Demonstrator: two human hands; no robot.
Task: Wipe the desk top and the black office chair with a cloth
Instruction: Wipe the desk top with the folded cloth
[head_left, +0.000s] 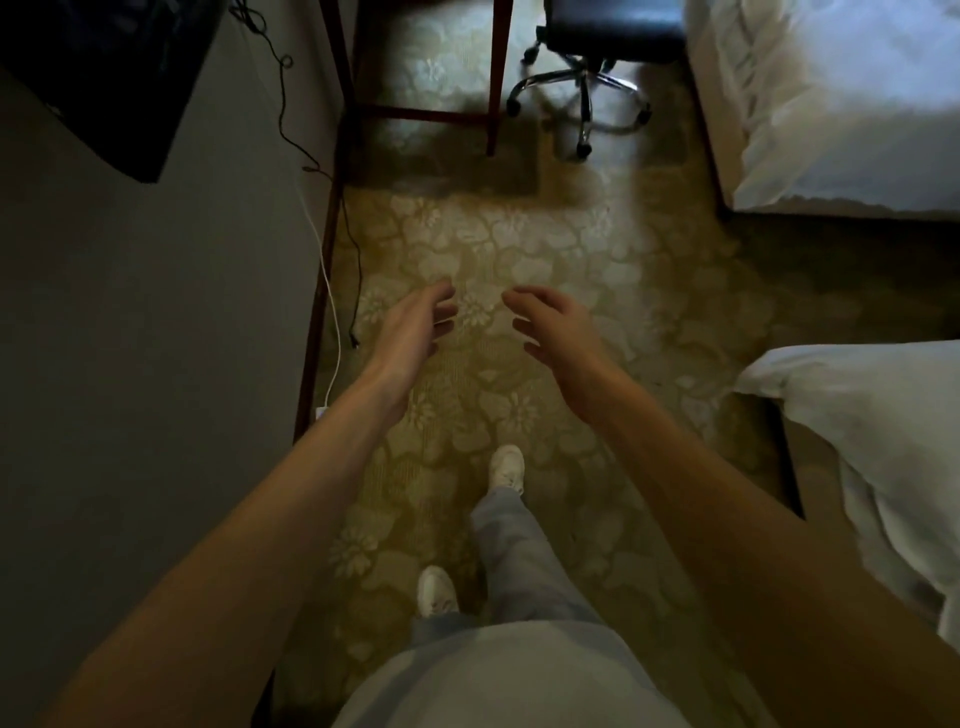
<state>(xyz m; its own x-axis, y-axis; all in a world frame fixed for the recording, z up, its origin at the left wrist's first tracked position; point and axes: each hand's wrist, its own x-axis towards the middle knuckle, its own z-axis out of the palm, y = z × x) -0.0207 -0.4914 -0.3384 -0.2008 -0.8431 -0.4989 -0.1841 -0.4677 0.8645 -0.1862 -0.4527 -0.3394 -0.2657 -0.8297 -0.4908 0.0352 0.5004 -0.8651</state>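
The person is standing on a flower-patterned carpet (519, 244) and holding both bare arms out ahead over it. The left hand (415, 325) is hanging wide, fingers loosely spread and a little bent, gripping nothing. The right hand (553, 325) is doing the same just beside it, palm turned inward, fingers relaxed. The two hands are facing each other with a small gap between them.

The black office chair (613, 21) is standing at the far end of the room, well apart from the hands, its chrome wheeled base (587, 88) resting on the carpet. Just left of it, the dark red wooden legs of the bench (496, 78) are showing; its top is lying out of view.

A white-sheeted bed (831, 104) is sitting right of the chair, and a second bed (872, 415) is sitting nearer on the right. A dark screen (104, 78) is hanging on the left wall, with a black cable (280, 104) and a white cable (332, 312) trailing down below it. White shoes (508, 467) are showing beneath the arms.
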